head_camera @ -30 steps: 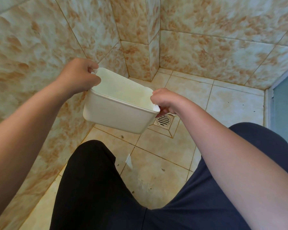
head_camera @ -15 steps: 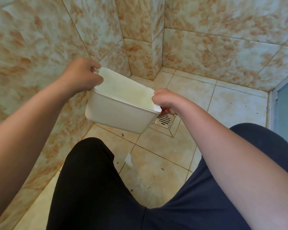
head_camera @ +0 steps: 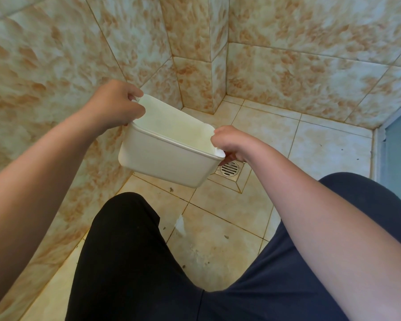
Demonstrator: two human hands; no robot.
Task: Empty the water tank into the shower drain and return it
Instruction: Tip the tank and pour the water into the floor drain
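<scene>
A white rectangular plastic water tank (head_camera: 164,162) hangs in the air above the shower floor, its open top facing up and tilted slightly away from me. My left hand (head_camera: 116,104) grips its far left rim. My right hand (head_camera: 231,142) grips its right rim, fingers curled under the edge. Just right of and below the tank, a round metal shower drain (head_camera: 229,169) sits in the tiled floor, partly hidden by the tank's corner and my right hand. I cannot tell whether water is in the tank.
Tiled walls close in on the left (head_camera: 44,89) and at the back (head_camera: 310,66), with a jutting corner column (head_camera: 194,66). My crouched knees, the left one (head_camera: 125,239) and the right one (head_camera: 356,205), fill the lower view. A blue-grey door panel (head_camera: 400,144) stands at the right edge.
The tank and both hands have stayed almost in the same place over the drain; the view has shifted only slightly.
</scene>
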